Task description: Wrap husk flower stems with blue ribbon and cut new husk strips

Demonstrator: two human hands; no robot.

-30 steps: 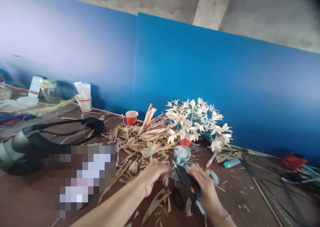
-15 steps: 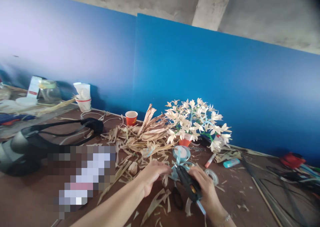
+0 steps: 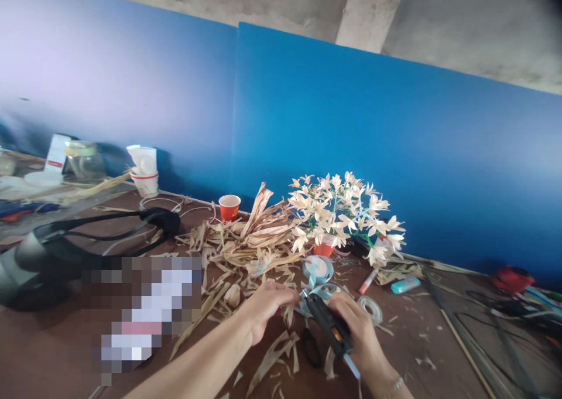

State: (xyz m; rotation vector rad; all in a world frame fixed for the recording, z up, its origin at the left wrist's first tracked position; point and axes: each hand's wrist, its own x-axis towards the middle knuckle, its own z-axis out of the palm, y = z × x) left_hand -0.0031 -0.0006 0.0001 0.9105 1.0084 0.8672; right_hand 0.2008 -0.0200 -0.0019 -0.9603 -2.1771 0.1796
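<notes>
My right hand (image 3: 360, 331) is closed round a black glue gun (image 3: 327, 323) whose nozzle points up-left toward my left hand. My left hand (image 3: 266, 308) is curled, fingers pinched on something small I cannot make out, right at the gun's tip. Both hands hover low over a brown table (image 3: 52, 358) strewn with dried husk strips (image 3: 246, 241). Just beyond the hands lies a roll of pale blue ribbon (image 3: 319, 268). Behind that stands a red cup holding a bunch of cream husk flowers (image 3: 342, 214).
A red paper cup (image 3: 229, 206) stands by the blue wall. Black scissors (image 3: 311, 347) lie between my hands. A black strapped headset (image 3: 65, 246) sits at left, stacked white cups (image 3: 144, 167) behind it. A marker (image 3: 367, 280), tape ring (image 3: 371, 308) and cables (image 3: 504, 323) lie at right.
Both hands and the glue gun have shifted very slightly left; the view drifted a little. Nothing was picked up or let go.
</notes>
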